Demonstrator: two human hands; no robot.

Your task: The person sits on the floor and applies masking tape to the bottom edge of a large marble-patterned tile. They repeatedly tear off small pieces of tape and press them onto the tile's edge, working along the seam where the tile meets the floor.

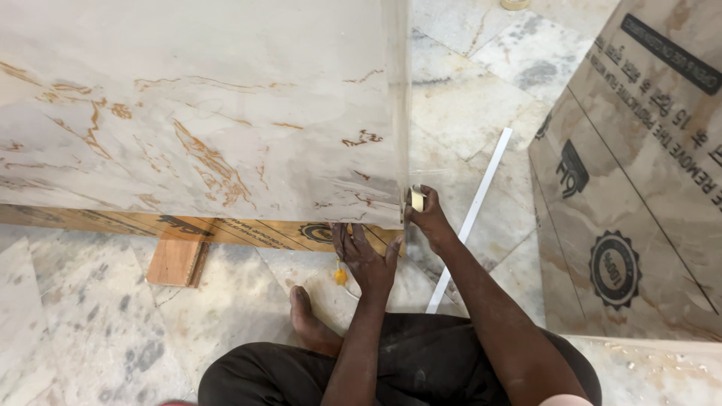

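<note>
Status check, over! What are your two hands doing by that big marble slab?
Left hand flat under marble slab bottom edge. Right hand pinching small pale piece at slab corner. White strip on floor beside right arm.

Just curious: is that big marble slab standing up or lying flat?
Standing on edge: the marble slab rises above a wooden strip, with the left hand under its bottom edge.

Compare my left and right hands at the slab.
The left hand is open, fingers spread under the slab bottom edge; the right hand is closed in a pinch grip on a small pale piece at the corner. The left sits lower. Both touch the slab.
</note>
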